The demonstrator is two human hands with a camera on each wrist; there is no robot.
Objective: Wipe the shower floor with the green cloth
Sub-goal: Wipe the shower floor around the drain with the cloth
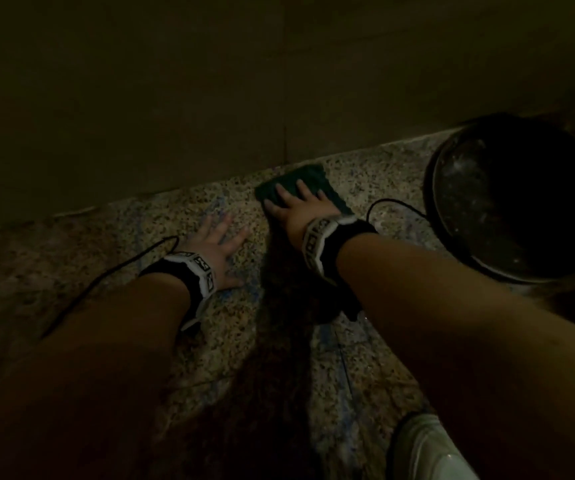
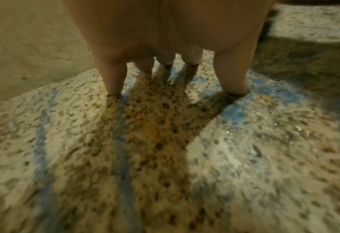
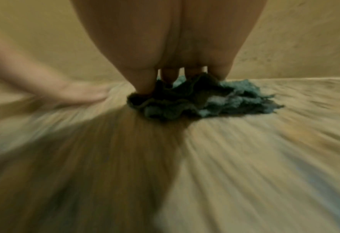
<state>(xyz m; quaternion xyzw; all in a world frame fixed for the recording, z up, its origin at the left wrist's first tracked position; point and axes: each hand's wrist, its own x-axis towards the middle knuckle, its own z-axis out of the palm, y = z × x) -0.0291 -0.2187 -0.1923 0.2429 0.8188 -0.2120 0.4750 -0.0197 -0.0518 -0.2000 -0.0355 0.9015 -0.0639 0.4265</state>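
The green cloth [image 1: 308,178] lies flat on the speckled shower floor [image 1: 383,358], close against the base of the wall. My right hand [image 1: 296,206] presses down on it with straight, spread fingers. In the right wrist view the cloth [image 3: 235,97] bunches in folds under my fingertips [image 3: 145,85], and the floor is streaked with motion blur. My left hand [image 1: 216,240] rests flat on the bare floor to the left of the cloth, fingers spread. The left wrist view shows its fingertips [image 2: 115,85] planted on wet speckled stone [image 2: 244,157] with blue smears.
A dark round bucket [image 1: 514,202] stands on the floor to the right of the cloth. The tiled wall [image 1: 210,98] rises just beyond it. A light shoe [image 1: 424,448] shows at the bottom right. Black cables [image 1: 106,275] trail from both wristbands.
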